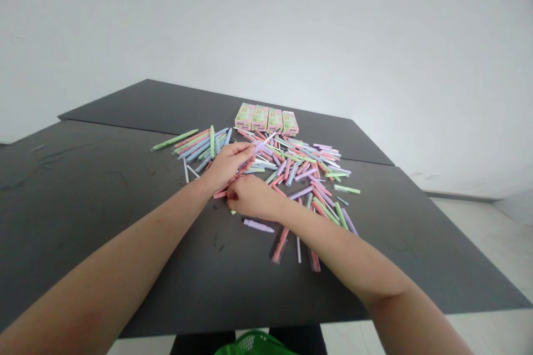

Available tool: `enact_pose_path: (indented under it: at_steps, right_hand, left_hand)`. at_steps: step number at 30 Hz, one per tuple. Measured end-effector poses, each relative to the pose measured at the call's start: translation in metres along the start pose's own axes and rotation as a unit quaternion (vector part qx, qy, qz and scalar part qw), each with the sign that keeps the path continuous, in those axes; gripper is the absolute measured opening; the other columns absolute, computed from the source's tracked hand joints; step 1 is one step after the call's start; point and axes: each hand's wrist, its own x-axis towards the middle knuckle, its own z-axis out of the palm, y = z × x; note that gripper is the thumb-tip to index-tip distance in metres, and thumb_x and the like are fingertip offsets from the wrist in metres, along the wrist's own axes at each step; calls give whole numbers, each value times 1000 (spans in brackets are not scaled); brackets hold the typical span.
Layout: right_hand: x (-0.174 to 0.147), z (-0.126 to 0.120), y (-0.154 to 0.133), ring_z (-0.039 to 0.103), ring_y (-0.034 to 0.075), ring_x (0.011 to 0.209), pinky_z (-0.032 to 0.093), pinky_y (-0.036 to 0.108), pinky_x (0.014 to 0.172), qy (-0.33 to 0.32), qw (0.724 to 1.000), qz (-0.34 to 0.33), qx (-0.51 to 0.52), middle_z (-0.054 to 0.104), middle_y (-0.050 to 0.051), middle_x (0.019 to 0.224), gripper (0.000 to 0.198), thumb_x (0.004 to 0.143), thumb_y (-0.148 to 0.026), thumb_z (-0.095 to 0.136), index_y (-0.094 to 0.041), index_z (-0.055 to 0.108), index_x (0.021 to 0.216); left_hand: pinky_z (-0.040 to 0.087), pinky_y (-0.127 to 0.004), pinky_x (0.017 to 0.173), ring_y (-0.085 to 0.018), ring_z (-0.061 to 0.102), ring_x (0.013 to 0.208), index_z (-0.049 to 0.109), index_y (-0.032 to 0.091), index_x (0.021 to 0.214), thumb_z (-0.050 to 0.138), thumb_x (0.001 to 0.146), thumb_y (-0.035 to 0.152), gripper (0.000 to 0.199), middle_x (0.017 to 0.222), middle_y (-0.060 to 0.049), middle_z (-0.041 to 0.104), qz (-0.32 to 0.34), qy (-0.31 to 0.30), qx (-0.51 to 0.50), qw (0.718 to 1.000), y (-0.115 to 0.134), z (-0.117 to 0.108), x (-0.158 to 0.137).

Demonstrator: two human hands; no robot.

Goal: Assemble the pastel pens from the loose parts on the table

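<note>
My left hand (228,162) is closed on a slim purple pen piece (262,144), which points up and away to the right. Just below and nearer to me is my right hand (255,198), its fingers curled downward; whatever they hold is hidden. A pink pen piece (220,194) lies by the right fingertips. Around both hands spreads a heap of pastel pen parts (297,169) in pink, green, blue and purple, with thin white sticks among them. Long pens (195,144) lie in a group to the left. A purple piece (258,226) lies apart in front.
Several pink and green boxes (267,118) stand in a row behind the heap. The dark table (166,283) has a seam across its far part. Pink pieces (280,245) lie near the right forearm. A pale wall rises behind the table.
</note>
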Motion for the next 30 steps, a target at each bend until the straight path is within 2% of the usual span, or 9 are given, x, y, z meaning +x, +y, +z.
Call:
enact_pose_path:
  at_steps: [3, 5, 7, 9, 13, 16, 20, 27, 30]
  right_hand:
    - [-9, -9, 24, 61, 13, 65, 45, 24, 64, 58, 992, 22, 113, 70, 4, 71, 13, 75, -16, 56, -14, 69, 75]
    - [-18, -20, 44, 57, 11, 56, 43, 22, 57, 78, 969, 80, 220, 66, 0, 63, 7, 73, -18, 60, -14, 67, 73]
    - [-29, -30, 66, 55, 9, 52, 44, 21, 52, 90, 927, 127, 340, 66, 0, 63, 8, 72, -18, 62, -14, 66, 78]
    - [-39, -39, 86, 55, 9, 48, 45, 21, 49, 143, 868, 168, 445, 68, 0, 67, 19, 73, -21, 65, -14, 66, 91]
    - [-53, -48, 115, 62, 9, 59, 52, 22, 59, 285, 764, 152, 559, 71, 3, 76, 29, 68, -28, 75, -14, 68, 92]
    - [-58, -49, 121, 66, 10, 67, 54, 23, 66, 329, 719, 138, 596, 71, 3, 77, 31, 63, -31, 80, -14, 68, 86]
    - [-60, -54, 115, 67, 12, 69, 54, 23, 62, 337, 711, 121, 606, 71, 4, 79, 33, 65, -35, 81, -15, 66, 86]
    - [-62, -58, 106, 68, 12, 69, 53, 21, 58, 353, 740, 85, 566, 71, 2, 80, 33, 69, -42, 77, -18, 63, 86]
    - [-62, -58, 105, 68, 12, 69, 54, 21, 58, 350, 743, 70, 566, 72, 2, 80, 33, 70, -43, 77, -19, 63, 85]
  left_hand:
    - [31, -17, 44, -7, 44, 49, 61, 15, 67, 66, 79, 39, 27, 59, 1, 53, 10, -1, -1, 1000, -3, -1, 2]
    - [32, -18, 44, -7, 45, 49, 62, 15, 68, 66, 79, 39, 26, 58, 1, 53, 10, -4, -8, 1000, -5, -3, 3]
    - [32, -18, 44, -7, 45, 48, 64, 15, 71, 66, 79, 39, 26, 58, 1, 52, 9, -6, -12, 1000, -6, -4, 3]
    - [32, -17, 43, -7, 43, 47, 64, 15, 73, 65, 80, 40, 26, 57, 2, 51, 3, -16, -4, 1000, -5, -3, 3]
    - [39, -18, 45, -7, 39, 46, 62, 16, 72, 65, 80, 42, 28, 57, 3, 47, -35, -40, 0, 999, 0, 0, 0]
    - [44, -20, 48, -6, 37, 45, 58, 16, 68, 65, 80, 44, 31, 56, 4, 44, -65, -59, 3, 996, 1, 3, -2]
    - [39, -18, 46, -7, 41, 47, 57, 16, 67, 65, 81, 39, 28, 58, 3, 46, -38, -88, 21, 995, -3, 5, -3]
    - [24, -17, 42, -6, 38, 46, 59, 14, 69, 58, 87, 34, 27, 56, 2, 48, -5, -136, 70, 988, -5, 9, -3]
    - [23, -17, 43, -6, 37, 46, 58, 13, 70, 56, 89, 34, 28, 54, 3, 47, -4, -146, 85, 986, -4, 10, -3]
